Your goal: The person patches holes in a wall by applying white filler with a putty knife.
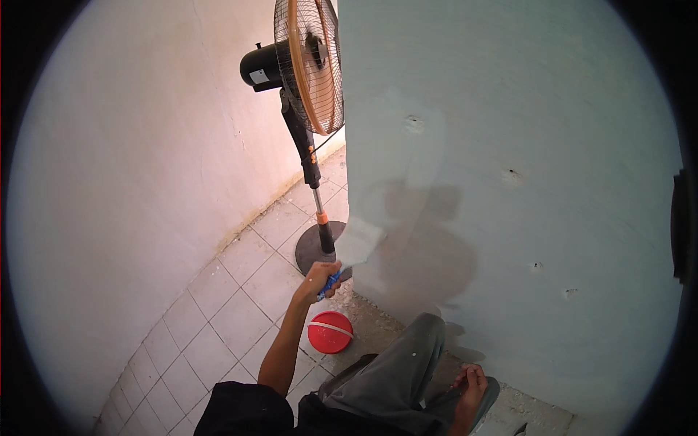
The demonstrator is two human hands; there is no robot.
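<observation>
My left hand (321,280) is closed round the blue handle of a putty knife. The wide, pale blade of the putty knife (360,242) reaches toward the left edge of the pale green wall (582,116); whether it touches the wall I cannot tell. Below that hand, a round red tub (330,333) with a light band across its top stands on the floor. Over by my knee, my right hand (471,381) has its fingers curled in, and what they hold, if anything, is hidden.
Beyond the putty knife stands a pedestal fan (309,65) on a round dark base (309,243). A whitish wall (145,145) runs along the left. Rough holes (414,125) mark the green wall. Grit lies on the tiled floor (240,291); a dark object (680,225) sits at the right rim.
</observation>
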